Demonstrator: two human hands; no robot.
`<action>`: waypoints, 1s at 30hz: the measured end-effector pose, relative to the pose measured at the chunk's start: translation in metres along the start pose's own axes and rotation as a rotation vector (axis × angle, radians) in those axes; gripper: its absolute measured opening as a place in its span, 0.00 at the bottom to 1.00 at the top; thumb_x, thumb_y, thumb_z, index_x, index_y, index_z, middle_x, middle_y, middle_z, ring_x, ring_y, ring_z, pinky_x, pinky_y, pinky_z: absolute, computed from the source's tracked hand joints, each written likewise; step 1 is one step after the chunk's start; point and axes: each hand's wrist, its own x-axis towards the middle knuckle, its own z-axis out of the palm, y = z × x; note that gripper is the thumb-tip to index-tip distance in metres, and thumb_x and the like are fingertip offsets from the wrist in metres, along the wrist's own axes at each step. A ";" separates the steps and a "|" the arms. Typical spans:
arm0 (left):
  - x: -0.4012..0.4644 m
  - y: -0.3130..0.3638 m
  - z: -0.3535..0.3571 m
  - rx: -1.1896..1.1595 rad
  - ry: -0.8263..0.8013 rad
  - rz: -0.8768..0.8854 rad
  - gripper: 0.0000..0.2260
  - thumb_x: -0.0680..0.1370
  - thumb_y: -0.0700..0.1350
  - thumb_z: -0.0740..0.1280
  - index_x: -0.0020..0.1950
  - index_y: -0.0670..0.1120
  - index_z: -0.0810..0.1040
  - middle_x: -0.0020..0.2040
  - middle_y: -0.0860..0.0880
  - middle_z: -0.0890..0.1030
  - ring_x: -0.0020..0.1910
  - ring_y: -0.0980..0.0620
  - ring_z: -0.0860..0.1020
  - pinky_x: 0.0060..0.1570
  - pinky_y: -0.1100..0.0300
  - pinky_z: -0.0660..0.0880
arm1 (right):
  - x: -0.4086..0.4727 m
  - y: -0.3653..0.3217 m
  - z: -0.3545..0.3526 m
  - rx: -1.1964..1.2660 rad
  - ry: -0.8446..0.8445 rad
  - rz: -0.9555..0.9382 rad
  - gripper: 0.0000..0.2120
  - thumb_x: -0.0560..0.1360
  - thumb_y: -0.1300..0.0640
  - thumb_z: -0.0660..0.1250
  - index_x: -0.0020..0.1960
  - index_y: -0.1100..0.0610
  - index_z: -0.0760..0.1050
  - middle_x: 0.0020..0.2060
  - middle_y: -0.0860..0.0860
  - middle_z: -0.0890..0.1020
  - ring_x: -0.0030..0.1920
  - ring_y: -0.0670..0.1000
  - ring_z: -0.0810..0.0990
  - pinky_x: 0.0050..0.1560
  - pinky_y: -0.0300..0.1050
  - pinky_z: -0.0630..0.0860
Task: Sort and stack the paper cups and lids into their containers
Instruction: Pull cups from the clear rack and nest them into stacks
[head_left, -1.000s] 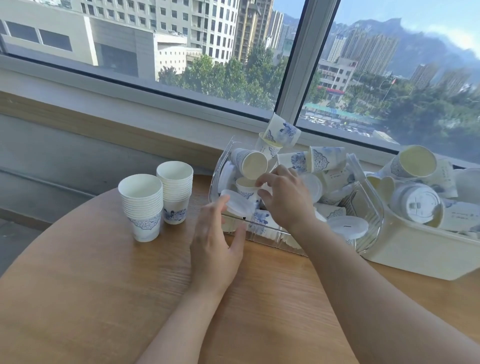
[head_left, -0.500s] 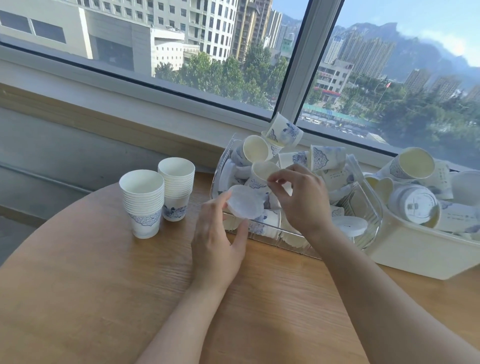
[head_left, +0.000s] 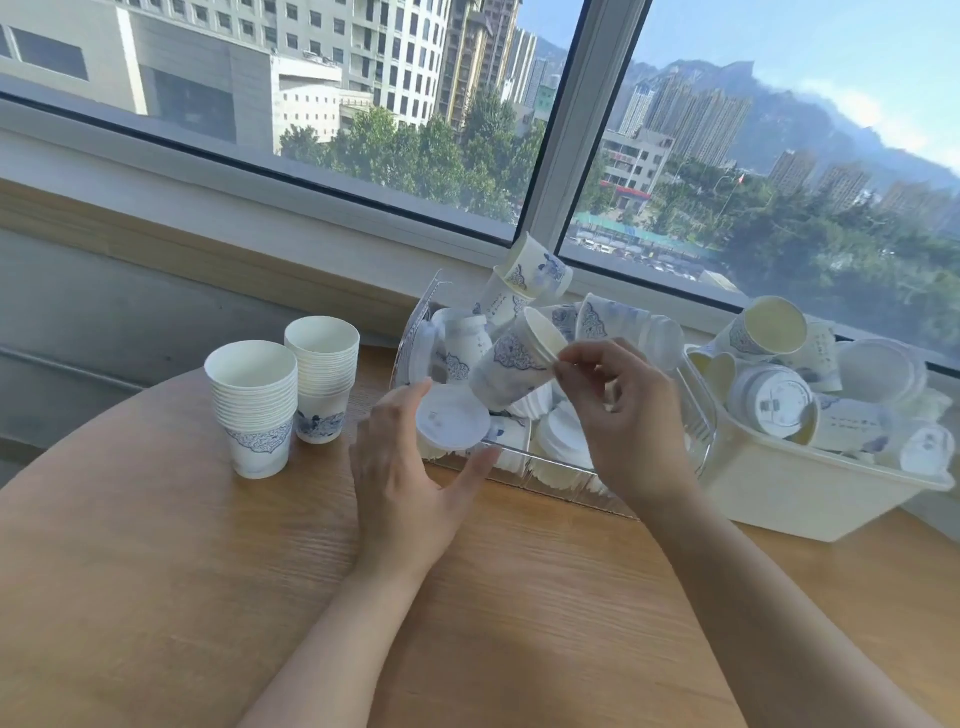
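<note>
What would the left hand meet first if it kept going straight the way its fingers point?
Most likely the clear plastic bin of loose cups: the left hand, holding a round white plastic lid between thumb and fingers, points up and away toward its near wall. Depth is unclear; the lid may already overlap the rim.

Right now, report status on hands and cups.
Left hand holds a white lid. Right hand pinches a paper cup by the rim above the clear bin. Nothing in the way.

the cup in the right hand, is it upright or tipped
Tipped. The cup lies slanted, its open mouth turned up and right toward the right hand, which pinches its rim above the clear bin.
</note>
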 end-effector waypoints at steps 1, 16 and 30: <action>-0.001 0.002 0.000 0.004 0.004 0.010 0.35 0.74 0.65 0.73 0.72 0.44 0.73 0.66 0.49 0.77 0.62 0.47 0.76 0.62 0.47 0.73 | -0.003 -0.001 0.003 0.012 -0.037 -0.003 0.02 0.80 0.57 0.72 0.49 0.51 0.83 0.43 0.45 0.81 0.43 0.47 0.77 0.44 0.31 0.69; 0.004 0.001 -0.005 -0.022 0.094 -0.029 0.31 0.77 0.59 0.70 0.74 0.43 0.72 0.65 0.47 0.80 0.63 0.48 0.77 0.63 0.42 0.75 | 0.013 0.006 0.042 -0.063 -0.274 0.007 0.13 0.82 0.52 0.68 0.66 0.46 0.80 0.59 0.39 0.79 0.56 0.42 0.76 0.55 0.31 0.67; 0.008 -0.002 -0.009 -0.037 0.109 -0.119 0.31 0.77 0.62 0.69 0.75 0.47 0.71 0.66 0.49 0.79 0.64 0.48 0.76 0.64 0.43 0.75 | 0.078 0.016 0.077 -0.432 -0.375 -0.075 0.23 0.83 0.45 0.65 0.76 0.48 0.72 0.61 0.46 0.78 0.67 0.52 0.72 0.71 0.53 0.66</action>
